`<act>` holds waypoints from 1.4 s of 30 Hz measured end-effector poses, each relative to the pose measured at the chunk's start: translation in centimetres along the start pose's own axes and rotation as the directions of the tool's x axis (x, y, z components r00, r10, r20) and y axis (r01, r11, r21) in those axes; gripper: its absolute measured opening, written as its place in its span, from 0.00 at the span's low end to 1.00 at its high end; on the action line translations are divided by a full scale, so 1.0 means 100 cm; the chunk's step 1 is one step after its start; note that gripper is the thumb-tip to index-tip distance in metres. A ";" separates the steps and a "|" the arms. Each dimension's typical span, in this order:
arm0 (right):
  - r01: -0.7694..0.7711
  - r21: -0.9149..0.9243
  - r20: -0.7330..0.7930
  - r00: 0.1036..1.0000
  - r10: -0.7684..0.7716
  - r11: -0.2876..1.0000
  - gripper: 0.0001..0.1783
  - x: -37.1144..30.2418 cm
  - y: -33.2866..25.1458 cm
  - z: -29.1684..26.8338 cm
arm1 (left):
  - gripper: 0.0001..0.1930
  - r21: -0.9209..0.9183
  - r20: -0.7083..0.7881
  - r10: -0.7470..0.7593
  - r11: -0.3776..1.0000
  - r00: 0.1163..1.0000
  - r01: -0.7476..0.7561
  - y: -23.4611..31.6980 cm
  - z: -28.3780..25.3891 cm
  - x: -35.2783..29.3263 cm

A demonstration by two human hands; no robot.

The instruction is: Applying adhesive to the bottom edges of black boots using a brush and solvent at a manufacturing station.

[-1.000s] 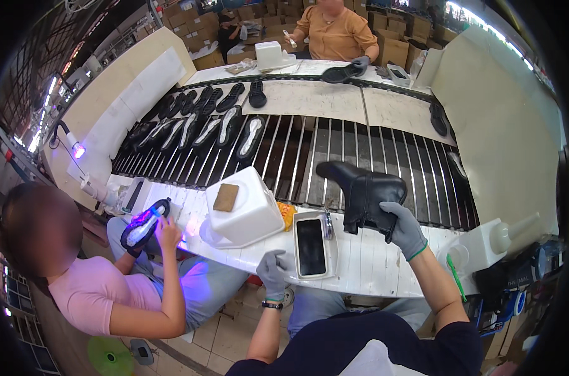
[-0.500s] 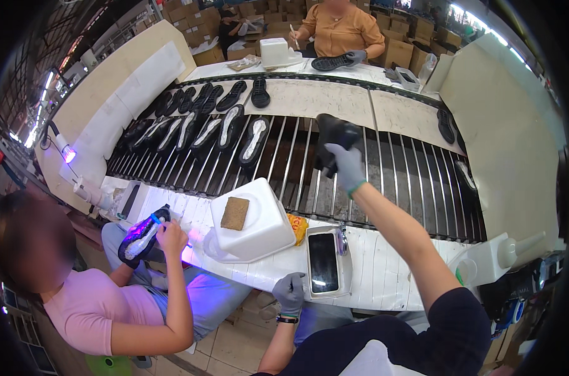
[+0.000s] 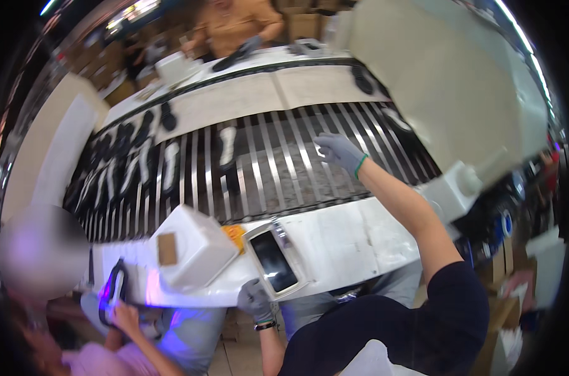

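At the lower middle of the frame, the left hand [image 3: 256,301] is beside the white tray [image 3: 289,289]; whether its grip is closed cannot be told. Farther, the right hand [image 3: 341,152] hovers empty, fingers loosely spread, over the barred rack [image 3: 275,172]. One boot [image 3: 227,147], pale sole upward, already lies there, left of centre; how much is left, the view does not show.

Two gloved hands are showing, one left hand [image 3: 255,301] and one right hand [image 3: 339,150]. Three white containers [image 3: 196,235] are standing around one white tray [image 3: 287,289], one yellow packet [image 3: 234,237] and one brown block [image 3: 167,249]. Two co-workers [image 3: 240,28] are working nearby; the left-hand shoes [image 3: 170,166] are blurring beyond exact counting.
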State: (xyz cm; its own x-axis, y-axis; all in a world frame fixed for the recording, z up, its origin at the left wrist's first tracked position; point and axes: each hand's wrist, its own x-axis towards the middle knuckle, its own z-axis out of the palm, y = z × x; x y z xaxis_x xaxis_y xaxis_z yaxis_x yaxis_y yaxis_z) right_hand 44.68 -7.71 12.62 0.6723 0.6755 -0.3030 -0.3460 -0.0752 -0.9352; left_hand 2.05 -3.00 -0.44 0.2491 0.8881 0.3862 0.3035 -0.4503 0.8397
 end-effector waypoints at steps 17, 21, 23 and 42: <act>-0.260 -0.964 -0.266 0.948 -0.171 0.057 0.63 0.063 -0.039 -0.360 | 0.18 0.173 -0.233 -0.125 0.971 0.964 0.168 0.011 0.018 0.002; -0.449 -0.892 -0.407 0.852 -0.328 -0.059 0.49 0.076 -0.013 -0.330 | 0.20 0.188 -0.319 -0.150 0.958 0.936 0.218 0.013 0.022 0.005; -0.395 -0.916 -0.339 0.859 -0.384 -0.073 0.45 0.068 -0.030 -0.323 | 0.19 0.182 -0.288 -0.149 0.962 0.946 0.206 0.013 0.022 0.006; 0.366 -0.722 0.076 0.885 -0.458 0.587 0.27 0.126 -0.062 0.048 | 0.11 0.139 -0.156 -0.143 0.976 0.977 0.165 0.014 0.005 0.005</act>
State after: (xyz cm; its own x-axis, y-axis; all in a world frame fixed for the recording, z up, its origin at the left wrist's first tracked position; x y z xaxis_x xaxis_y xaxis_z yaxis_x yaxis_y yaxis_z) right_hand 52.16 4.81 15.43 0.7042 0.6882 0.1744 0.5153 -0.3265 -0.7924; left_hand 3.02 -3.27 0.77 0.0564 0.9467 0.3171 0.4656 -0.3059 0.8304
